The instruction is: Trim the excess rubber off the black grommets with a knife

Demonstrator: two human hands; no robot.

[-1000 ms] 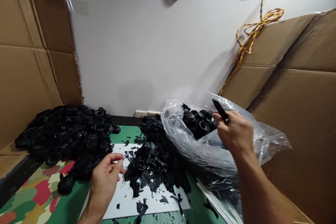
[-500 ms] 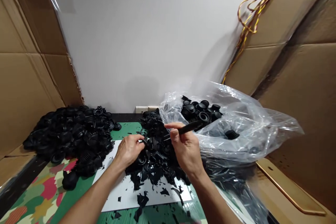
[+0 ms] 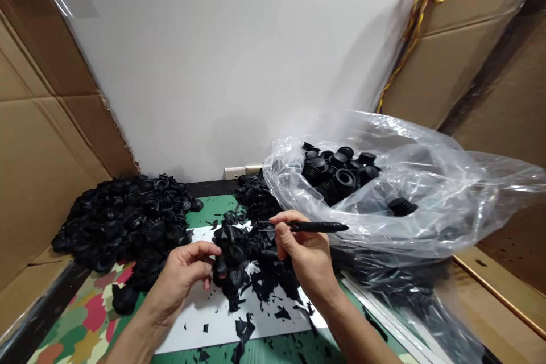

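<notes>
My right hand [image 3: 305,247] grips black tweezers [image 3: 319,227] between thumb and fingers. Their thin metal tips point left over a heap of torn black rubber scraps [image 3: 260,281]. At the left edge of that heap is my left hand [image 3: 185,270], thumb and index finger apart, fingertips against the scraps. A round black rubber part [image 3: 234,253] lies just beside those fingers. Under the scraps is a white sheet [image 3: 187,327] on a green surface. Another large pile of ribbed black rubber parts [image 3: 128,216] stands to the left.
A clear plastic bag [image 3: 435,199] at the right holds several black rubber plugs [image 3: 336,170]. Cardboard panels [image 3: 42,96] flank both sides, with a grey wall [image 3: 213,57] behind. Yellow and brown twisted wire [image 3: 416,23] hangs at upper right. A white wall socket [image 3: 234,172] sits low at the back.
My left hand has moved left and down, its pinch opened. The tweezers have turned to lie nearly level in my right hand. The whole view has shifted slightly.
</notes>
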